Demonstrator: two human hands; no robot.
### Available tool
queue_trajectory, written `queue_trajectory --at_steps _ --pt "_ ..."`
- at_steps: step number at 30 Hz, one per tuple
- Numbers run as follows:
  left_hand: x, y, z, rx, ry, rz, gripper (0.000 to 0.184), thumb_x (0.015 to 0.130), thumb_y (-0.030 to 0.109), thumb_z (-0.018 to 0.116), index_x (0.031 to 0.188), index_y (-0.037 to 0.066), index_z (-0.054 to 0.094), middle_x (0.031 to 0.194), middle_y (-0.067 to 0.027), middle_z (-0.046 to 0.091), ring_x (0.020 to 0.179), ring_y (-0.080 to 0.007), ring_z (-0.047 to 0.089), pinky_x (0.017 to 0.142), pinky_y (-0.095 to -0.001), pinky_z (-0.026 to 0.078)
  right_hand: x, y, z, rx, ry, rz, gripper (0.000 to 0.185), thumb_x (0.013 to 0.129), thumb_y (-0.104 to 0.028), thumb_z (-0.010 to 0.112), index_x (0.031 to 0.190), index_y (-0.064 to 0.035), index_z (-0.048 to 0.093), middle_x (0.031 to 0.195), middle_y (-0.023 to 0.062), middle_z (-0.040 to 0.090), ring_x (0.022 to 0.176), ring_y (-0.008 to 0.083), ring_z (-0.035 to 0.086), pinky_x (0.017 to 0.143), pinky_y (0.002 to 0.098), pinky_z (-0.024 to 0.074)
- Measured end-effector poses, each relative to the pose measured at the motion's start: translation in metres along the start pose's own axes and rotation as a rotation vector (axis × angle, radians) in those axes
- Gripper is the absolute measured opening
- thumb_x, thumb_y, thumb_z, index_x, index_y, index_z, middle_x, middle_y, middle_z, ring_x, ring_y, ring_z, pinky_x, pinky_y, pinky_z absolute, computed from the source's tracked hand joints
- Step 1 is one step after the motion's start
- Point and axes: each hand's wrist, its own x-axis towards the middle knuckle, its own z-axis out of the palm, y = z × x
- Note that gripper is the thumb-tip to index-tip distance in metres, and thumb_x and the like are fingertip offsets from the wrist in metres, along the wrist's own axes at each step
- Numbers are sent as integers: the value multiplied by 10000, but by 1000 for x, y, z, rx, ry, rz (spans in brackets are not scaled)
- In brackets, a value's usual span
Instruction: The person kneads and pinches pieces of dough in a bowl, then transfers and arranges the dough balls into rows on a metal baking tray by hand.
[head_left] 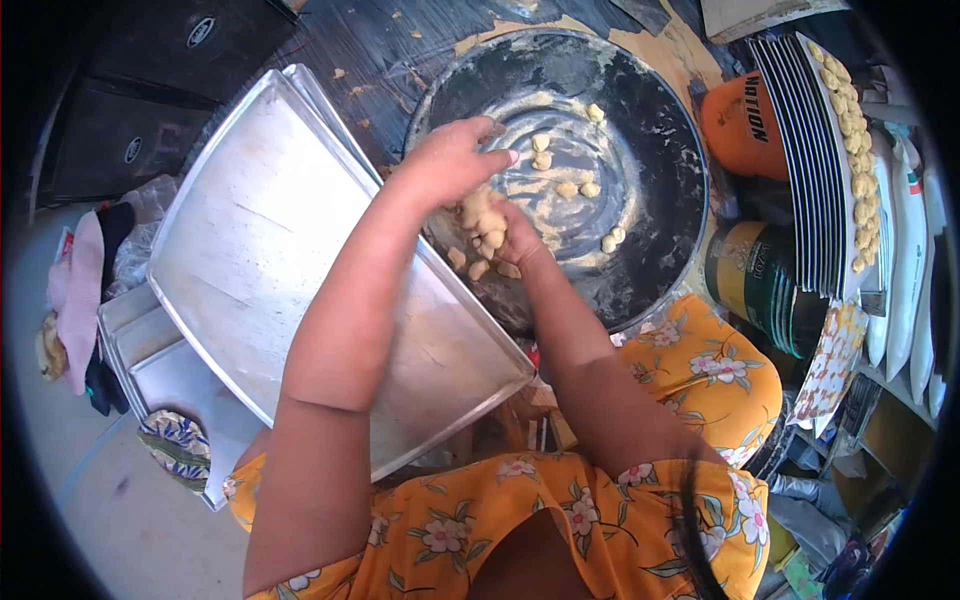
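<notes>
A wide black basin [665,150], dusted with flour, holds several small dough pieces [567,189]. Over its left side my left hand [458,160] hovers palm down, thumb and fingers apart, with nothing seen between them. Just below it, my right hand [515,235] curls around a cluster of dough lumps [484,220] at the basin's left inner wall. More loose lumps lie under that hand. An empty metal tray [270,230] rests beside the basin, its right edge close to the rim and partly under my left forearm.
On the right, a stack of trays [800,170] has dough balls [858,150] along its top one. Near it stand an orange bucket [740,125] and a dark green bucket [755,270]. Another tray [185,375] with a patterned cloth [175,447] is at lower left.
</notes>
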Motion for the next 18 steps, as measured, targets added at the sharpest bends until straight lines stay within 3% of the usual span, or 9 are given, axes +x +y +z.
queue_trajectory --at_steps 2,3,6,7,10,11,14,15,18 --pt "0 4 1 -2 65 -16 609 850 391 694 1259 -42 571 1251 -260 590 1183 -338 573 983 -386 454 -2 -27 23 186 -37 -141 628 971 -523 455 1344 -18 483 1176 142 632 1036 264 643 867 384 545" --pt "3 0 2 35 97 -12 685 840 417 709 1316 -38 521 1299 -263 557 1212 -351 549 1005 -390 437 -11 -46 56 218 98 -206 719 979 -609 334 1336 -4 487 1170 126 634 1031 259 647 877 400 549" --pt "2 5 6 -61 100 -39 787 830 456 715 1390 -24 439 1357 -254 513 1233 -347 530 1027 -384 418 -26 -87 80 128 -46 -440 660 995 -566 352 1354 -26 477 1176 134 630 1038 281 643 909 414 535" --pt "1 6 7 -46 102 16 828 811 418 756 1420 -9 392 1378 -217 496 1224 -309 533 1026 -365 417 -34 -96 101 141 -55 -531 586 1010 -491 396 1378 -39 456 1258 161 581 1136 272 593 997 413 479" --pt "-4 16 -1 -438 46 81 786 792 328 794 1393 -14 421 1325 -185 534 1196 -259 540 1006 -334 430 -57 -116 162 -217 101 -650 555 993 -452 478 1394 -69 446 1333 168 515 1235 261 509 1051 398 409" --pt "-6 17 -6 -527 57 120 718 773 265 817 1336 -9 466 1235 -148 583 1150 -213 553 973 -307 444 -65 -122 165 -442 123 -703 562 951 -412 580 1385 -76 457 1353 151 479 1267 251 455 1051 377 374" --pt "-6 17 -8 -682 104 31 634 792 278 799 1274 -10 505 1150 -130 619 1101 -186 568 937 -298 454 -72 -130 163 -907 346 -947 562 888 -352 688 1345 -82 503 1314 140 495 1247 252 453 1039 370 365" --pt "-12 29 -11 -729 144 7 574 819 304 778 1230 -9 527 1097 -116 631 1052 -174 580 908 -299 462 -76 -134 162 -1011 290 -966 517 840 -244 754 1272 -45 552 1221 117 553 1173 230 507 1010 356 398" --pt "-11 28 -13 -906 172 26 587 803 379 792 1153 -20 540 1019 -123 637 951 -180 618 823 -304 506 -75 -124 164 -772 198 -935 427 836 -170 756 1198 -21 585 1109 87 603 1093 224 563 979 336 426"
